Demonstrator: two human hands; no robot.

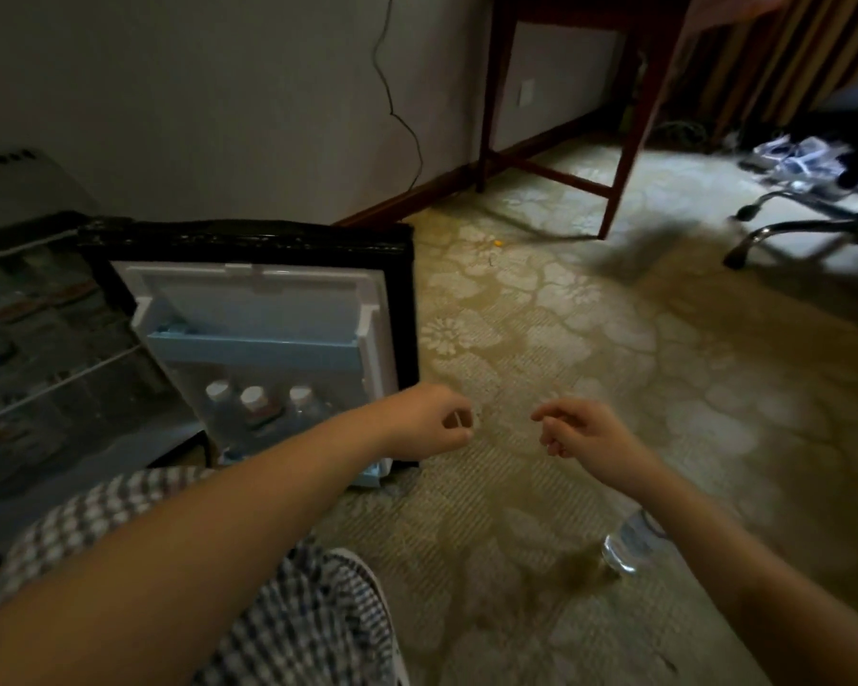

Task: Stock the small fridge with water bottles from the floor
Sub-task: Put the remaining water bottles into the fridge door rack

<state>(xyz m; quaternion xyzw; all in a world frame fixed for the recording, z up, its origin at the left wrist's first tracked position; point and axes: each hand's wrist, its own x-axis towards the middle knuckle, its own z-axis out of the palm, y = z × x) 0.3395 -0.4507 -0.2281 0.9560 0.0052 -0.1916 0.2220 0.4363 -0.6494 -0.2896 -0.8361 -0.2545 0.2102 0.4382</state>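
The small black fridge (pixel 31 339) stands open at the left, wire shelves showing in its dark inside. Its door (pixel 268 299) swings out toward me, and three white-capped water bottles (pixel 256 403) stand in the lower door rack. One clear water bottle (pixel 627 542) lies on the carpet under my right forearm, partly hidden by it. My left hand (pixel 432 420) hovers just right of the door's edge, fingers loosely curled, holding nothing. My right hand (pixel 578 430) hangs over bare carpet, fingers loosely curled and empty.
A wooden desk (pixel 630 121) stands at the back against the wall, with an office chair base (pixel 803 230) to its right. A cable (pixel 407 121) hangs down the wall. My checked-trouser knee (pixel 278 611) fills the lower left. Patterned carpet spreads across the middle.
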